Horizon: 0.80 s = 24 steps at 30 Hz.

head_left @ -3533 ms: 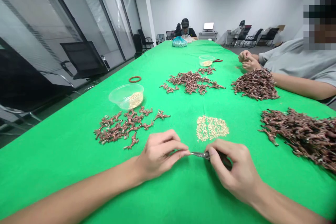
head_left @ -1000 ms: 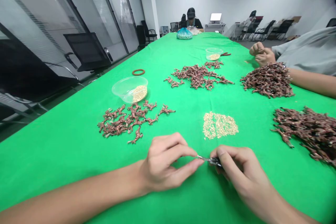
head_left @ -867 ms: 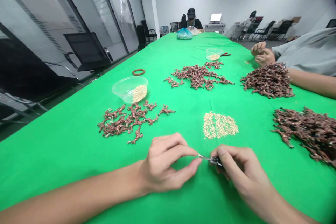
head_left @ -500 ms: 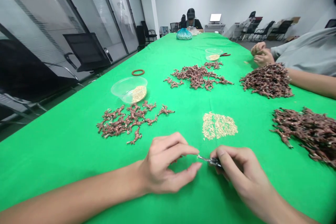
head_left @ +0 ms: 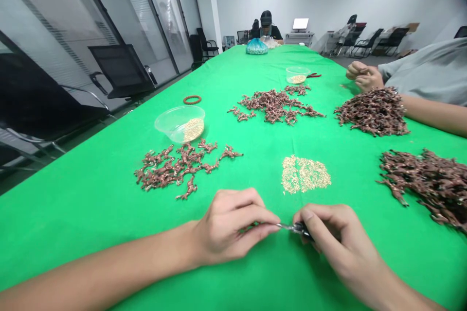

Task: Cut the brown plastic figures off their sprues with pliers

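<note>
Steel pliers (head_left: 297, 227) clamped in right hand (head_left: 337, 238), left hand (head_left: 231, 226) pinching their tip; hands close together above green cloth (head_left: 109, 233).

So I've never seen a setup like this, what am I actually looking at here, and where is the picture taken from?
This comes from one camera worn on a person's head, looking down at their own two hands. The right hand grips a small metal tool, and the left hand pinches at its tip. On the green table lie heaps of copper-brown pieces, a patch of pale granules and a clear plastic bowl. A co-worker's hands show at the right.
</note>
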Each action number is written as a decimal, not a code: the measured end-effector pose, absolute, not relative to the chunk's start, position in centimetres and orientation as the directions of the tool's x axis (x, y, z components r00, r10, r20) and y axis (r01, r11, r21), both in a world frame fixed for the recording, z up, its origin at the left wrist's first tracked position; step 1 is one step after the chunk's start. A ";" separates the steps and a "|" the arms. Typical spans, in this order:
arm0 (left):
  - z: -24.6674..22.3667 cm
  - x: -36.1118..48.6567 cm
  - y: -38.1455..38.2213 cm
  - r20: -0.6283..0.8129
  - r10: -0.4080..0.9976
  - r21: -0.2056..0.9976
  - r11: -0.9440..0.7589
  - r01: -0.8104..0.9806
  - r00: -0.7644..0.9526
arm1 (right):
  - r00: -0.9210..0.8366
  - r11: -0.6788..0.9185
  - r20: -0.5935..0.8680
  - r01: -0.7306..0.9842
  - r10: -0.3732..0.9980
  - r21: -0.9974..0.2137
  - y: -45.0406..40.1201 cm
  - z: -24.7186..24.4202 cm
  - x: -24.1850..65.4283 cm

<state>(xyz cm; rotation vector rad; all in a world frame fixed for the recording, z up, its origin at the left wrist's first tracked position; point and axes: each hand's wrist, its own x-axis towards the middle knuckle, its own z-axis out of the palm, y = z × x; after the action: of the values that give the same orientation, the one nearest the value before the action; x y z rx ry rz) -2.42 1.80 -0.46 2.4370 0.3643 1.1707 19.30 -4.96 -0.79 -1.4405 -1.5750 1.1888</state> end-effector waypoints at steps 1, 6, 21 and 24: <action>-0.5 -2.4 1.8 0.680 0.401 0.472 -0.880 0.051 0.614 | -0.154 -0.031 -0.093 0.364 0.984 -0.931 -4.9 -0.8 19.3; -0.2 -2.4 1.5 0.663 0.426 0.506 -0.861 0.050 0.615 | -0.152 -0.009 -0.071 0.375 0.986 -0.927 -4.9 -0.9 19.5; 0.0 -2.4 1.4 0.611 0.493 0.595 -0.802 0.052 0.620 | -0.145 -0.023 -0.083 0.377 0.986 -0.926 -4.8 -0.7 19.4; 0.1 -2.4 1.4 0.616 0.494 0.592 -0.804 0.054 0.613 | -0.142 -0.039 -0.097 0.368 0.985 -0.929 -4.8 -0.7 19.5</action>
<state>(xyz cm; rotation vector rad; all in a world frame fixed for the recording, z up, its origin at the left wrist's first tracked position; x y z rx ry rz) -2.42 1.41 0.09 2.3107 0.4315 1.1045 19.48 -4.85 -0.70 -1.4570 -1.5721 1.1815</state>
